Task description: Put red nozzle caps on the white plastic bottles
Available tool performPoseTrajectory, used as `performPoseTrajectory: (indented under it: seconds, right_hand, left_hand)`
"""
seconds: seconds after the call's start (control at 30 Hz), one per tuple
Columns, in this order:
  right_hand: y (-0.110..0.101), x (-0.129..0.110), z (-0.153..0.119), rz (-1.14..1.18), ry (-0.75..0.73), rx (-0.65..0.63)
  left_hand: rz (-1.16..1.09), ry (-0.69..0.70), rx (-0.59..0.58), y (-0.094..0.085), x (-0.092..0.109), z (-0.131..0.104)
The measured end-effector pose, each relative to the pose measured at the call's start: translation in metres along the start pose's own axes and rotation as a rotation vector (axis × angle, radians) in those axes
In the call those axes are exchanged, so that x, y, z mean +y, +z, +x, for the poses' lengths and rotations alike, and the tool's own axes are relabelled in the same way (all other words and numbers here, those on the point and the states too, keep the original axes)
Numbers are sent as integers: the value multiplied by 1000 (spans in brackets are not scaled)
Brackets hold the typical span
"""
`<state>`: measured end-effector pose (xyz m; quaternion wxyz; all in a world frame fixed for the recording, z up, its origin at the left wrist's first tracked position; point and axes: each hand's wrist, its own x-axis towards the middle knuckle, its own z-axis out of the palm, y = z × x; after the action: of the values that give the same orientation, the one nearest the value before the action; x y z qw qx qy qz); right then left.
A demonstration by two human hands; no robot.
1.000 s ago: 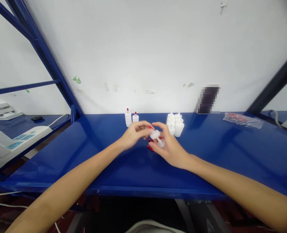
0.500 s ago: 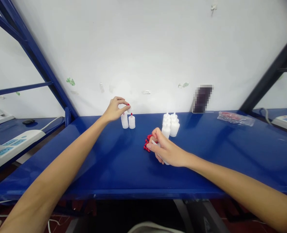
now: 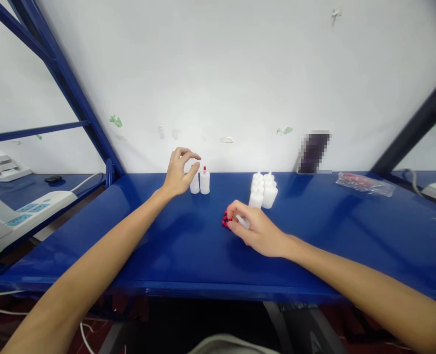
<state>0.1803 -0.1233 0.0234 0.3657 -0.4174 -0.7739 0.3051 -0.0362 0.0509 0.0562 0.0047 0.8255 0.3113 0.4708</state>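
Note:
My left hand point(image 3: 181, 172) is beside the white bottles with red caps point(image 3: 204, 182) at the back of the blue table. Its thumb and fingers are apart with nothing between them, and it partly hides the bottles behind it. My right hand point(image 3: 257, 228) is wrapped round a white squeeze bottle point(image 3: 243, 221), whose uncapped nozzle shows between the fingers. Under its fingertips lies a small pile of red caps point(image 3: 225, 221), partly covered by the hand. Behind that hand stand several white bottles without caps point(image 3: 268, 194), grouped closely.
A clear plastic bag with red pieces point(image 3: 365, 184) lies at the back right of the blue table point(image 3: 159, 255). A dark, pixelated phone-like object point(image 3: 314, 153) leans on the wall. To the left are a white power strip point(image 3: 33, 216) and blue frame posts point(image 3: 70, 83).
My left hand has let go of a red-capped bottle, and its fingers have parted. My right hand still holds its bottle, fingertips now at the red caps. The view has shifted slightly.

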Motion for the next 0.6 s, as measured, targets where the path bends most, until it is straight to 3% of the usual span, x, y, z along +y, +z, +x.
performPoseTrajectory:
  seconds: [0.07,0.2,0.27,0.6]
  right_hand:
    - [1,2,0,-46,-44,16]
    - [3,4,-2,-82,-80,8]
    - [3,2,-4,-103,-93,-27]
    - [5,-2,-10,-370,-120,-63]
  left_hand:
    - [-79,77,-123,-3,16,-16]
    - [-161,208,-638,0,47,-47]
    - [-186,230,-759,5,56,-56]
    - [-160,231,-733,18,56,-59]
